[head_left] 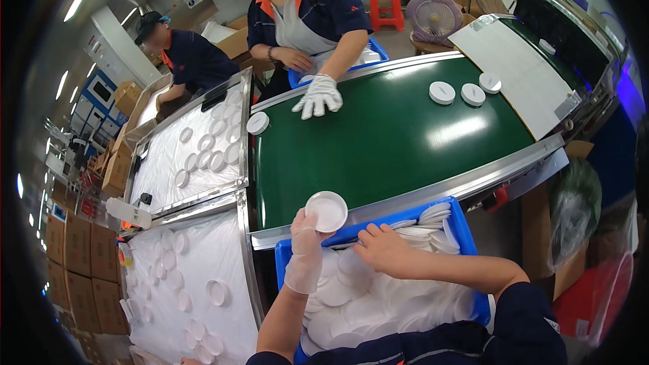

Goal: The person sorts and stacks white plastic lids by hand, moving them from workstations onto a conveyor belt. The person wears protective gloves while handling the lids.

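Observation:
My left hand point(309, 243), in a thin translucent glove, is closed on a shallow white round cap point(327, 211), its hollow side facing up. It holds the cap above the near edge of a green conveyor belt point(338, 169). My right hand point(385, 250) is bare, with its fingers bent at the far side of a blue bin point(476, 263). Its fingertips close on the edge of a thin white disc point(345, 245); they partly hide it. Many loose white discs point(378, 304) fill the bin, and some stand on edge at its far right corner.
Round white caps point(441, 92) lie on the belt at the far right; another point(257, 123) is at its left end. Across the belt, a co-worker's gloved hand point(318, 96) rests over it. Film-covered trays point(182, 284) with scattered caps stand left. A metal rail point(405, 192) edges the belt.

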The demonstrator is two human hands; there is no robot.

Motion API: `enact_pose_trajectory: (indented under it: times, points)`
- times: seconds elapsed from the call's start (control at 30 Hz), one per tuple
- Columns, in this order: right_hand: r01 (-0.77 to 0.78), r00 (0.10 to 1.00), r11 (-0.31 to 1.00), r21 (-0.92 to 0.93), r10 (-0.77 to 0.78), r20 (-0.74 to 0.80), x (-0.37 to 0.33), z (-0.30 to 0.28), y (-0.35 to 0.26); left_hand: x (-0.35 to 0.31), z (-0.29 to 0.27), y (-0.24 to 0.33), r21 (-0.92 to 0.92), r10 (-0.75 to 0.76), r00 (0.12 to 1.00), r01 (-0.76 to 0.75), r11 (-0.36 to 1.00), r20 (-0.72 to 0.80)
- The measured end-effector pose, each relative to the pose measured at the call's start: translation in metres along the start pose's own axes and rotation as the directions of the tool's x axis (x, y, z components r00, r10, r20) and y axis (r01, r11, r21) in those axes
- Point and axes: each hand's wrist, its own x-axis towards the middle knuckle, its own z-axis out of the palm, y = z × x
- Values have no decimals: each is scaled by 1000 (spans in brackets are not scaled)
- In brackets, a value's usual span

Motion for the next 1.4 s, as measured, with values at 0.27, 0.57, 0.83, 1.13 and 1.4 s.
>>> enact_pose_trajectory:
  times: [0.27,0.57,0.83,1.13,1.4]
  points:
    - [22,955,440,898,258,-150,44,-30,43,5,1,-8,8,111,993,-111,994,29]
    - [-78,814,925,372,275,-512,55,9,24,0,12,-20,281,252,958,-281,918,136]
    - [-18,718,745,667,474,-510,53,6,25,3,1,-11,190,215,976,-215,958,18]
    - [-18,862,684,729,381,-336,53,20,24,0,1,-4,488,280,957,-278,827,70]
    - [-65,856,667,743,419,-301,54,23,28,-3,-1,-2,593,299,951,-288,752,82]
